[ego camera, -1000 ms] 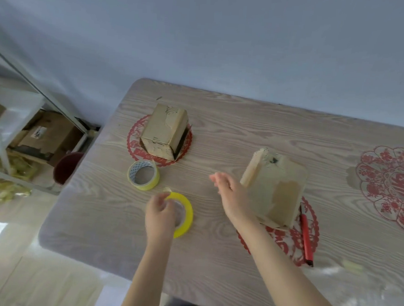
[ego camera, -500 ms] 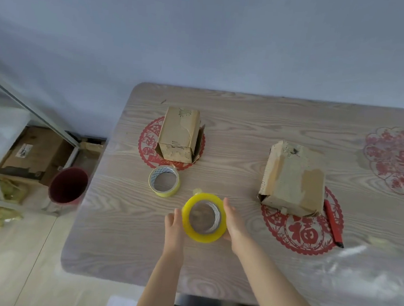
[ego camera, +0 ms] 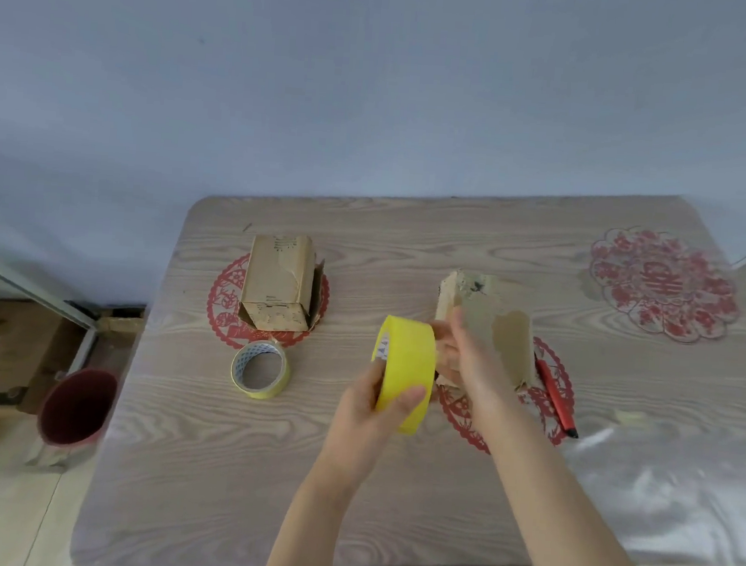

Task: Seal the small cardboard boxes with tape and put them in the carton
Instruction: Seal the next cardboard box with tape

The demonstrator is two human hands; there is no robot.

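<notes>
My left hand [ego camera: 363,414] grips a wide yellow tape roll [ego camera: 405,372] and holds it on edge above the wooden table [ego camera: 258,474]. My right hand [ego camera: 474,366] is at the roll's right side, its curled fingers on the rim. Just behind my right hand a worn small cardboard box [ego camera: 508,333] lies on a red paper-cut. Part of that box is hidden by the hand. Another small cardboard box [ego camera: 276,282] lies at the left on another red paper-cut, one flap open at its right side.
A second, thinner tape roll [ego camera: 261,370] lies flat in front of the left box. A red pen-like tool [ego camera: 556,397] lies right of the worn box. Clear plastic film [ego camera: 658,488] covers the table's right front. On the floor at left are a brown carton [ego camera: 0,343] and a red bucket [ego camera: 78,407].
Both hands have lifted the yellow roll off the table, moved it right toward the worn box and turned it on edge. The camera view has shifted right.
</notes>
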